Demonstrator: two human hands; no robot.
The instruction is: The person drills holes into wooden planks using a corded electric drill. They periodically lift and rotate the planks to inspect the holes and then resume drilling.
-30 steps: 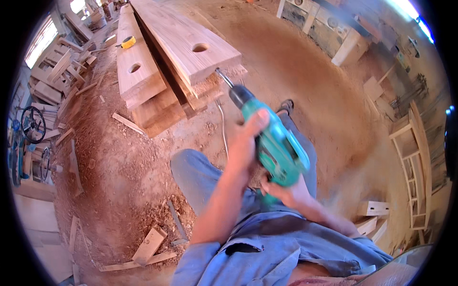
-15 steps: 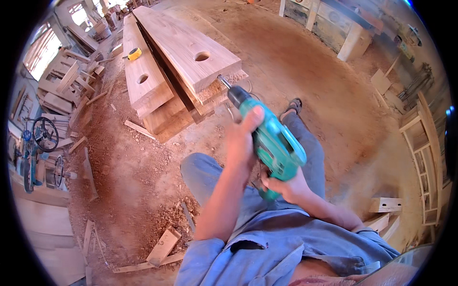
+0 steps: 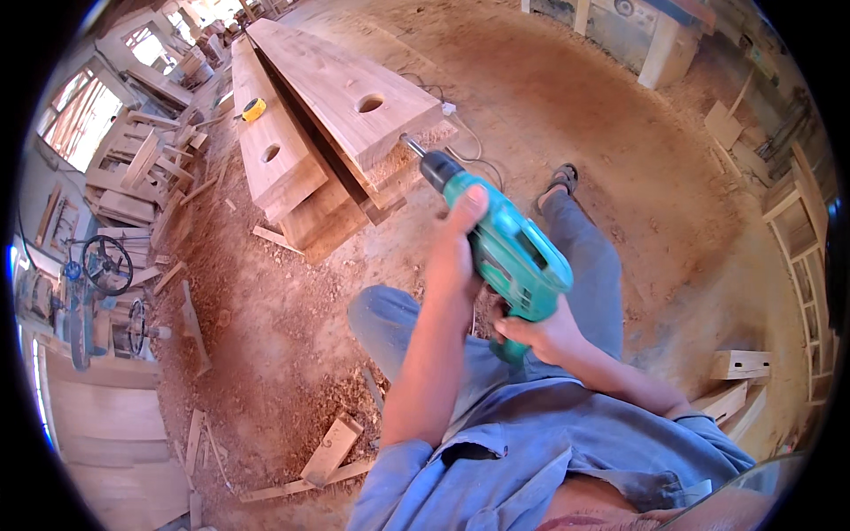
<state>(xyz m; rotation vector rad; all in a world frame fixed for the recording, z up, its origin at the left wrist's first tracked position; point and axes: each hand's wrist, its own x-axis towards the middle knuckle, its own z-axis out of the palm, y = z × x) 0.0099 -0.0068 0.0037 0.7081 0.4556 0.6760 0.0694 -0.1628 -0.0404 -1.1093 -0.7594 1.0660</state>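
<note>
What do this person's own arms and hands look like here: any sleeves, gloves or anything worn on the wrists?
Both hands are bare, with no gloves: the left hand and the right hand. The forearms are uncovered too, and no watch or band shows on either wrist. The blue shirt has short sleeves that end near the elbows.

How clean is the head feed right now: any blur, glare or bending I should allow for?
Head view: strong fisheye, the stacked planks bow toward the rim, corners black. Windows at upper left are blown out. The green drill, left hand and right hand look sharp, evenly lit, no hard shadows.
</note>
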